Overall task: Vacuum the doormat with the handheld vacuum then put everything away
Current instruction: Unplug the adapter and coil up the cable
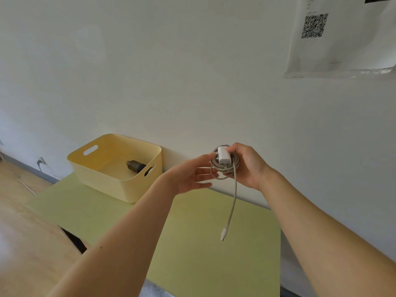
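Right hand [248, 166] grips coiled charger cable [225, 169], white adapter [224, 156] on top; plug end [224, 232] dangles toward 6 o'clock. Left hand [190, 175], fingers straight, touches coil. Yellow basket [128, 185] at 9 o'clock on green mat [203, 243], dark cylinder [136, 166] inside.

bin [111, 174] on mat [203, 243] against wall [171, 82], nozzle [136, 165] inside bin

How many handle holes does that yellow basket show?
2: one handle hole in the yellow basket's left wall, the other in its right wall, near the dark object inside.
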Motion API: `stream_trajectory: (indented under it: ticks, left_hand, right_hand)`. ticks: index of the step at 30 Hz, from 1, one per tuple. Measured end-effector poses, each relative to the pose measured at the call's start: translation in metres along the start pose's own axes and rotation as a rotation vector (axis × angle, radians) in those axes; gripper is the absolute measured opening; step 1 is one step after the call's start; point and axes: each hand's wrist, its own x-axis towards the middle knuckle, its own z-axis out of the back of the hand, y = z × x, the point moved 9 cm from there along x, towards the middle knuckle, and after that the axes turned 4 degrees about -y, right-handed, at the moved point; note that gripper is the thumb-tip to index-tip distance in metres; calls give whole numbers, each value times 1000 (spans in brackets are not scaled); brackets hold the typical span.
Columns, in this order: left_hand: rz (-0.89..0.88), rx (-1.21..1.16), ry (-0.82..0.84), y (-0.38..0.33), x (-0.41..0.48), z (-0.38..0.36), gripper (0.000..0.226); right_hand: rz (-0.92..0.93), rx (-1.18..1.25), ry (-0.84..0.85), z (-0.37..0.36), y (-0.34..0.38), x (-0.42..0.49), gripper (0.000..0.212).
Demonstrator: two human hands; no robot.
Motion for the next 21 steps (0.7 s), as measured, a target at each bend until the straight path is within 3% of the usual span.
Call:
stream_trajectory:
  ticks: [3,9,13,21]
  left_hand:
    - [-59,-1,-150,-11,1,20,24]
    - [-155,151,-452,-22,6,81,30]
    - [-184,156,-501,-35,25,133,26]
    - [-272,314,-507,-107,75,270,26]
  right_hand:
    - [-16,-195,-49,3,-12,17,25]
    - [-53,-388,-156,-16,-29,53,17]
    - [-60,-515,-247,-36,-31,101,27]
    - [-21,-652,-385,-117,-18,223,29]
